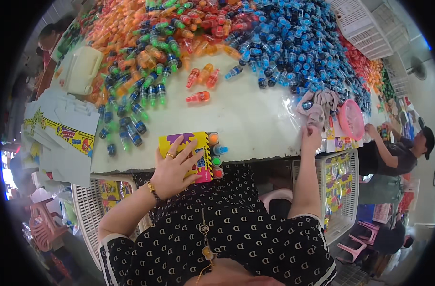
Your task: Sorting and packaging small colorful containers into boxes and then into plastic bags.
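Observation:
My left hand (177, 164) lies across a small yellow, purple and pink printed box (205, 177) at the table's near edge, fingers spread over its top. From the box's right end stick out several small bottles, with an orange cap (213, 138), a blue cap (221, 149) and a green cap (217, 161) showing. Off to the right, my right hand (312, 138) has its fingertips pinched together against a crumpled greyish-pink cloth (317, 107); whatever lies between them is too small to make out. A pink round basket (351, 119) stands just right of that cloth.
Heaps of small orange (117, 28), green and blue bottles (294, 43) cover the table's far side. Flat cardboard sheets (65, 124) and a whitish jug (84, 70) lie left. White crates (91, 205) flank me below the table. A co-worker (408, 148) works at the right.

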A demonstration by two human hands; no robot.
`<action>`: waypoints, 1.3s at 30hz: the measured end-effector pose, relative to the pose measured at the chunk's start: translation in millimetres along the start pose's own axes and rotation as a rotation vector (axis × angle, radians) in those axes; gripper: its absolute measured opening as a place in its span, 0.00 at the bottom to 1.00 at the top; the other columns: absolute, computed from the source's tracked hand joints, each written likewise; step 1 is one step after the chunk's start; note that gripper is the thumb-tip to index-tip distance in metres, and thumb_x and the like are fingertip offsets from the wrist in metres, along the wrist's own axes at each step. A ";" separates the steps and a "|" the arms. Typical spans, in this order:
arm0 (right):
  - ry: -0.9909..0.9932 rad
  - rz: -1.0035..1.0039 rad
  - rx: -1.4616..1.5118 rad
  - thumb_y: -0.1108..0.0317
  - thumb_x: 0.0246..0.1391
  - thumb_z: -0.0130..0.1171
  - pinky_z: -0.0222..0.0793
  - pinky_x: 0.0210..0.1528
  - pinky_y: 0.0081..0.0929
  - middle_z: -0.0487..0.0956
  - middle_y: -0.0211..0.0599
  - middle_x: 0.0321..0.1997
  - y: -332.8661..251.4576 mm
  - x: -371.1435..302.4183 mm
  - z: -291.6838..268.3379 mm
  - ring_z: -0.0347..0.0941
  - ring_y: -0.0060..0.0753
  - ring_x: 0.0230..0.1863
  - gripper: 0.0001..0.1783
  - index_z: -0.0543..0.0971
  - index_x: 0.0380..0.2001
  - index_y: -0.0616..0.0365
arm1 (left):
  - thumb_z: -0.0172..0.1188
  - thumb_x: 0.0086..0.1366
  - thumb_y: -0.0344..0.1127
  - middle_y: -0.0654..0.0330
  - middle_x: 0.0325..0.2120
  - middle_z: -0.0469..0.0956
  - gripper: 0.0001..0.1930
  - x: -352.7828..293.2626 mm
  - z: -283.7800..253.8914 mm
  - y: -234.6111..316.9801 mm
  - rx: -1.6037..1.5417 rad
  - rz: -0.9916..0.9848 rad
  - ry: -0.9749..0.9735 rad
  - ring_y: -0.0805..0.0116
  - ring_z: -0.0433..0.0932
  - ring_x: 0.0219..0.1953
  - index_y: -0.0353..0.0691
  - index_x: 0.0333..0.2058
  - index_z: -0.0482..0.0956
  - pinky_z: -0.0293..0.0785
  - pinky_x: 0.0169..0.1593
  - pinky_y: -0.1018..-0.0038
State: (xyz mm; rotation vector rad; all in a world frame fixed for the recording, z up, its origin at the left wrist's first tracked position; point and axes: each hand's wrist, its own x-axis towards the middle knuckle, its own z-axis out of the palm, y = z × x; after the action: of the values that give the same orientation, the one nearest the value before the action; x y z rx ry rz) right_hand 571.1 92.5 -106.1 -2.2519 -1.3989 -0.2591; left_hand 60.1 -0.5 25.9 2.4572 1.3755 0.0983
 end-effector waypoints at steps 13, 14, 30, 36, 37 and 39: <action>0.021 -0.099 0.037 0.59 0.55 0.58 0.68 0.40 0.46 0.77 0.41 0.35 -4.4 11.9 11.4 0.73 0.50 0.39 0.09 0.78 0.33 0.52 | 0.60 0.60 0.49 0.60 0.66 0.56 0.30 -4.0 -14.5 3.8 -0.141 0.049 0.018 0.57 0.49 0.70 0.51 0.60 0.66 0.38 0.63 0.33; 0.036 -0.103 0.027 0.59 0.55 0.57 0.68 0.40 0.45 0.78 0.42 0.35 4.2 15.6 15.7 0.73 0.50 0.39 0.10 0.78 0.34 0.53 | 0.60 0.60 0.48 0.61 0.66 0.56 0.29 -1.5 -11.0 2.3 -0.123 0.067 0.006 0.59 0.50 0.69 0.51 0.60 0.66 0.38 0.63 0.34; 0.000 -0.583 0.746 0.68 0.59 0.54 0.66 0.40 0.25 0.75 0.35 0.33 -255.4 40.1 -160.4 0.71 0.34 0.36 0.05 0.75 0.33 0.58 | 0.55 0.66 0.33 0.54 0.42 0.78 0.12 43.9 -76.8 -10.4 -0.768 0.061 0.373 0.63 0.77 0.45 0.34 0.45 0.77 0.73 0.49 0.71; -0.046 -1.240 0.810 0.78 0.45 0.63 0.67 0.39 0.34 0.75 0.36 0.32 -358.9 -42.0 -135.0 0.72 0.43 0.36 0.10 0.76 0.32 0.55 | 0.54 0.68 0.40 0.59 0.36 0.79 0.12 85.3 -87.8 -21.4 -1.875 -0.341 0.374 0.72 0.79 0.37 0.36 0.41 0.77 0.76 0.39 0.75; -0.046 -1.213 0.781 0.77 0.45 0.64 0.67 0.39 0.35 0.75 0.35 0.32 -363.8 -50.0 -132.9 0.72 0.42 0.35 0.10 0.77 0.33 0.54 | 0.54 0.68 0.40 0.59 0.36 0.79 0.12 80.8 -83.7 -29.7 -1.869 -0.347 0.400 0.72 0.79 0.37 0.36 0.41 0.77 0.76 0.39 0.75; -0.051 -1.155 0.748 0.74 0.46 0.65 0.68 0.39 0.36 0.76 0.35 0.34 -368.2 -59.5 -125.7 0.72 0.42 0.36 0.10 0.77 0.34 0.55 | 0.56 0.68 0.38 0.59 0.34 0.80 0.10 69.6 -75.6 -41.5 -1.792 -0.364 0.478 0.72 0.79 0.35 0.36 0.39 0.77 0.76 0.38 0.77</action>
State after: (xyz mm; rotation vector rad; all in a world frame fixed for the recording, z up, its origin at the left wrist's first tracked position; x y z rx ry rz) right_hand 229.4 119.5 87.3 -0.7136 -2.1969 -0.0089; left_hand 47.1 96.6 77.8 0.6738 0.9562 1.2246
